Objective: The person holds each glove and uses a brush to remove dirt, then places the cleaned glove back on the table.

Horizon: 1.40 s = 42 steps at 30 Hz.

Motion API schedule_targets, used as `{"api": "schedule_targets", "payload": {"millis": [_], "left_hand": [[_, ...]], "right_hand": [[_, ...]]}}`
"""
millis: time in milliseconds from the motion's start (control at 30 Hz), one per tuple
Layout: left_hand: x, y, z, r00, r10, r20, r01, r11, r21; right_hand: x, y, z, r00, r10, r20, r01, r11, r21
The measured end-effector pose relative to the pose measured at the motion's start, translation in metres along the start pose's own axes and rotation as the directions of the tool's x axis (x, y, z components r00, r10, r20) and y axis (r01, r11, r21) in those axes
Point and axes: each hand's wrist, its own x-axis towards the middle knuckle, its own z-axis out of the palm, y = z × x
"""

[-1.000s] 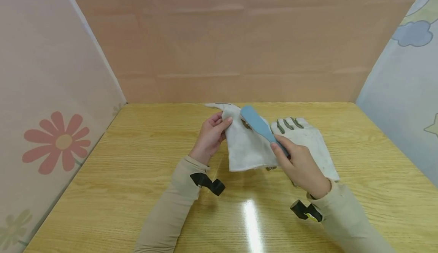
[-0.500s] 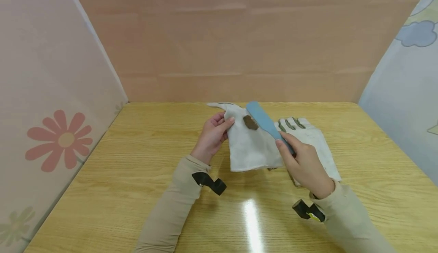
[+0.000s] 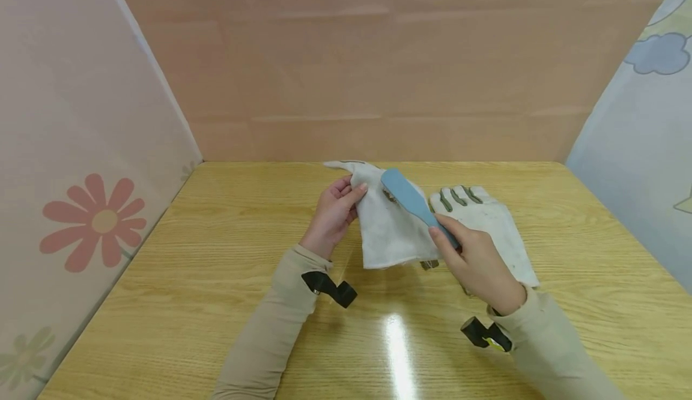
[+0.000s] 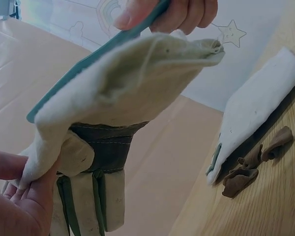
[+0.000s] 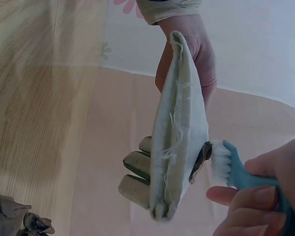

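Note:
My left hand point(image 3: 332, 217) pinches a white cloth work glove point(image 3: 391, 232) near its thumb side and holds it up off the table. Dark green palm patches and finger strips show on the glove in the left wrist view. A brown clump point(image 5: 200, 162) sticks to its back. My right hand point(image 3: 481, 262) grips the handle of a blue brush point(image 3: 409, 197). Its white bristles point(image 5: 220, 160) meet the brown clump in the right wrist view. From the head, the brush covers most of that clump.
A second white glove point(image 3: 505, 232) with green finger strips lies flat on the wooden table point(image 3: 216, 238), to the right. Brown crumpled pieces point(image 4: 241, 182) lie on the table beside it. Patterned side walls and a pinkish back wall point(image 3: 346, 87) enclose the table.
Half a second ago the brush was farther up and right, leaving the brown clump visible. It has come back down-left over the clump. The held glove has shifted slightly left.

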Motion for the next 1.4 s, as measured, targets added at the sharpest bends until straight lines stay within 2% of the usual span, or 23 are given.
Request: {"api": "schedule_targets", "payload": {"millis": [500,767,967,1200,1400], "left_hand": [[-0.0006,0.0017,-0.0011,1.0,-0.004,0.025,0.005,0.999,-0.031],[-0.0018,-0.0002,0.0006,0.999,-0.012,0.043,0.012,1.0,0.006],[-0.0028,-0.0023,0.0023,0.998,-0.008,0.059,0.007,1.0,0.03],[-0.002,-0.0012,0.002,0.999,-0.021,0.024,0.021,1.0,-0.006],[-0.0009,0.0027,-0.0003,1.0,0.0,-0.003,0.0,1.0,-0.022]], "right_hand": [[-0.0005,0.0003,-0.0013,0.999,0.001,-0.04,-0.001,1.0,-0.009],[-0.0002,-0.0009,-0.0008,0.999,-0.002,-0.046,0.002,1.0,0.0],[-0.001,0.0009,0.0008,0.998,-0.032,-0.051,0.033,0.999,0.009],[-0.0016,0.0017,0.001,0.999,-0.032,-0.04,0.033,0.999,0.011],[-0.0013,0.001,0.0003,1.0,-0.022,-0.017,0.022,1.0,0.011]]}}
